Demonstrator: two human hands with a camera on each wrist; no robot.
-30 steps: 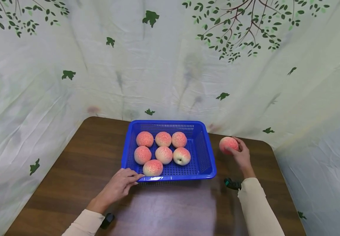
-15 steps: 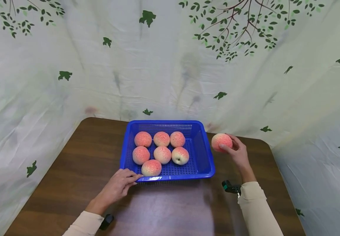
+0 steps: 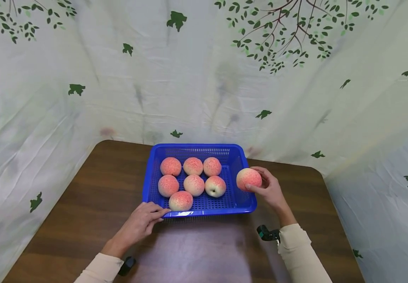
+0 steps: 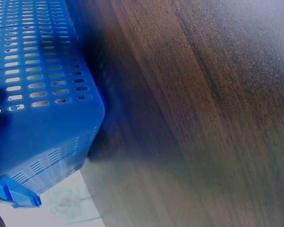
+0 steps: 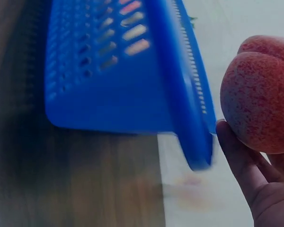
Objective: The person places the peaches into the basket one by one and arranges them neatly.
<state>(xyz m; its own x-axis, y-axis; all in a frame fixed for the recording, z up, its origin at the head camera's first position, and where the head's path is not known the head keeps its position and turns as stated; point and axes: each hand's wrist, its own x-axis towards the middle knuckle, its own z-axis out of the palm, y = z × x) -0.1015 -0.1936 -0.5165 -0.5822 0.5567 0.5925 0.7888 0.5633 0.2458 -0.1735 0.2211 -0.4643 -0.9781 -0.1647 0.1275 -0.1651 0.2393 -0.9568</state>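
In the head view, a blue plastic basket (image 3: 245, 209) with slotted walls stands on the table, holding several pink-and-cream peaches (image 3: 193, 185) toward its left and middle. My left hand (image 3: 143, 220) grips the front-left corner of its rim, fingers on top and thumb lower on the outside. At the basket's right side, my right hand (image 3: 270, 190) holds another peach (image 3: 249, 179) between thumb and fingers, overlapping the right rim in this view. Up close in the right wrist view, this peach (image 5: 260, 97) shows its crease, with the thumb under it beside the rim.
The brown wooden table (image 3: 204, 251) extends around the basket, with its back edge near a hanging pale cloth (image 3: 204, 90) printed with leaves and branches. Each wrist bears a small dark device; the right one (image 3: 268, 233) hangs over the table.
My right hand has carried its peach leftward from beside the basket to over its right rim. The left hand keeps its place on the front-left corner.
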